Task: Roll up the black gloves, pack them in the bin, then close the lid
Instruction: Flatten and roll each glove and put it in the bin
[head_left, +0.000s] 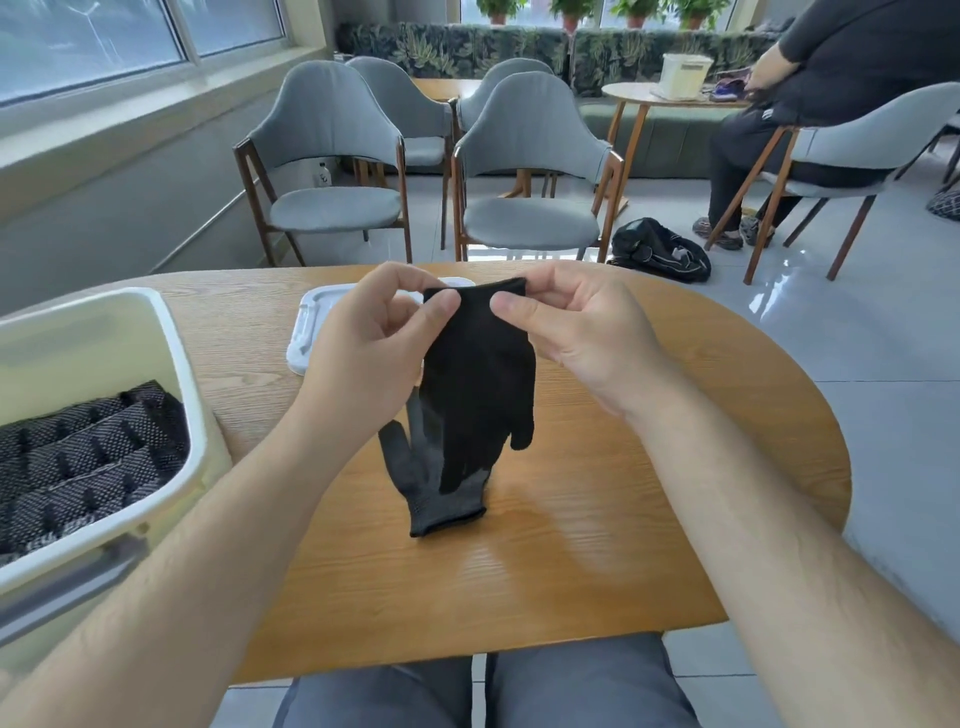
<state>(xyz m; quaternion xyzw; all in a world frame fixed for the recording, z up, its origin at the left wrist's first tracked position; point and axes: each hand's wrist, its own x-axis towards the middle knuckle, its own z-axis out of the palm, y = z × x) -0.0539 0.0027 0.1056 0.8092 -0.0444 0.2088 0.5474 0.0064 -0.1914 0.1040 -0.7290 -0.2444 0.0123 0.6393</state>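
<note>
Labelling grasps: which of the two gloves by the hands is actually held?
The blacker glove, pinched at its cuff by the left hand and right hand, hanging fingers down. The greyer glove lies on the table, no hand on it.

1. The person is wearing plain grey trousers (587, 686), which are creasing softly over both thighs at the bottom of the view.
2. The left forearm (218, 545) and right forearm (753, 519) are showing bare, with fine hair along them.
3. The left hand (363, 353) and right hand (587, 338) are going uncovered, and their thumbnails are showing trimmed short.
</note>
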